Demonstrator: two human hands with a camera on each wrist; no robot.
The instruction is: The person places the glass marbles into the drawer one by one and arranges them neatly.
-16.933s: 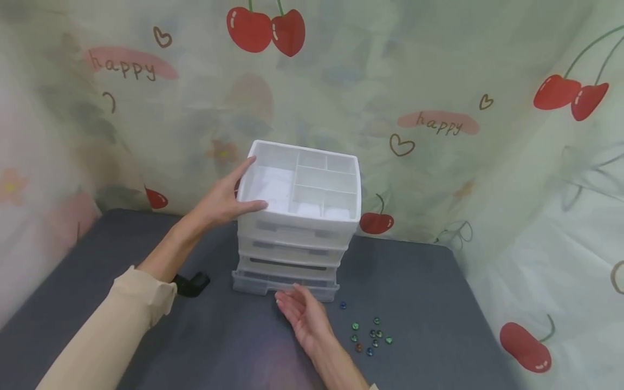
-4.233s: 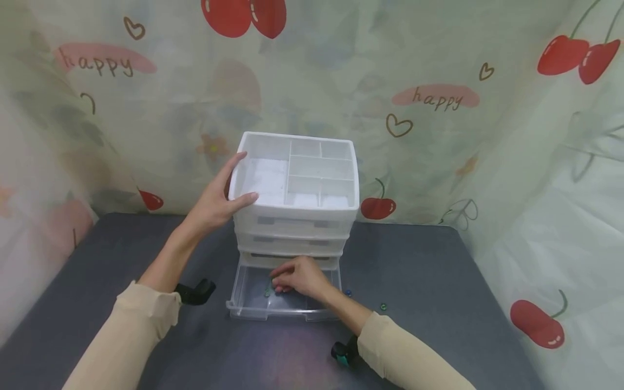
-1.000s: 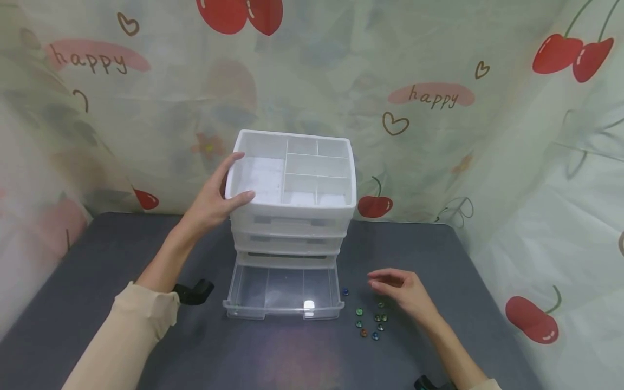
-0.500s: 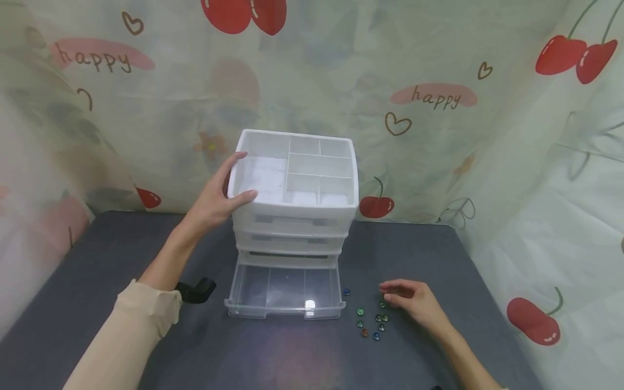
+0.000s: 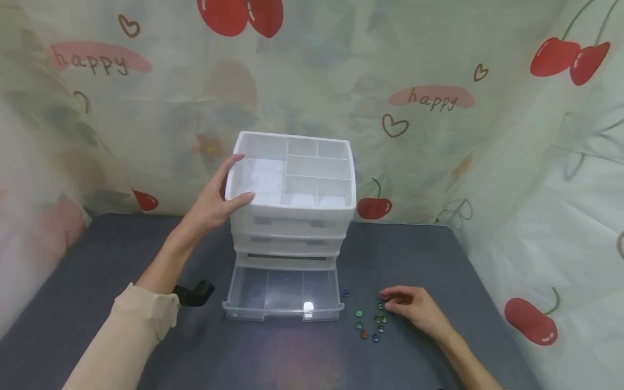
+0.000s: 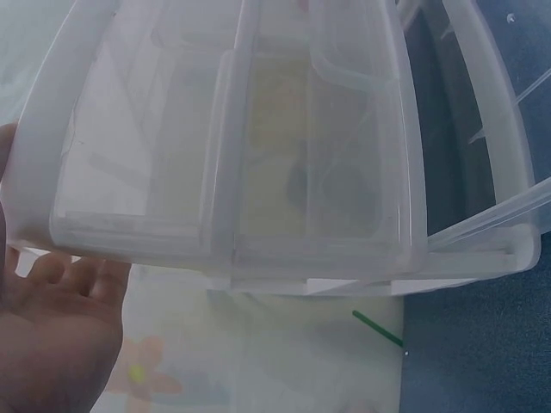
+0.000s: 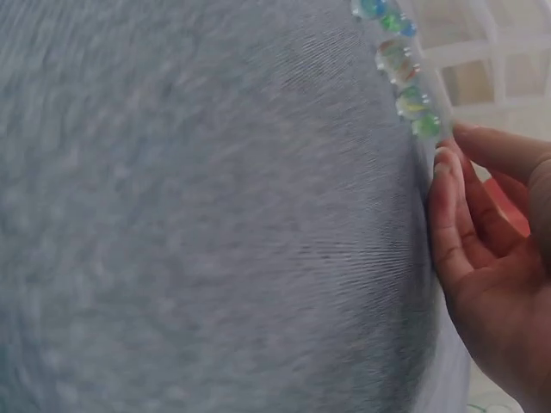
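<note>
A white plastic drawer unit [image 5: 292, 225] stands at mid-table, its top divided into compartments. My left hand [image 5: 209, 203] grips its upper left edge, thumb over the front rim. The left wrist view shows that hand's fingers [image 6: 108, 280] curled against the unit. Its clear bottom drawer [image 5: 285, 314] is pulled out, and I make out no marbles in it. Several glass marbles lie right of the drawer, among them an orange one [image 5: 363, 335] and a blue one [image 5: 345, 293]. My right hand [image 5: 419, 311] is low over the table, thumb and fingertips apart beside a green marble [image 5: 381, 306].
A dark grey mat [image 5: 146, 336] covers the table. Behind it hangs a cherry-print curtain [image 5: 312, 81], which also closes off the sides. A black wrist strap [image 5: 195, 293] shows by the left forearm.
Since the oldest frame the bottom drawer has come out further. My right hand has gone from over the drawer to the marbles, then slightly down to the green one. My left hand keeps its place.
</note>
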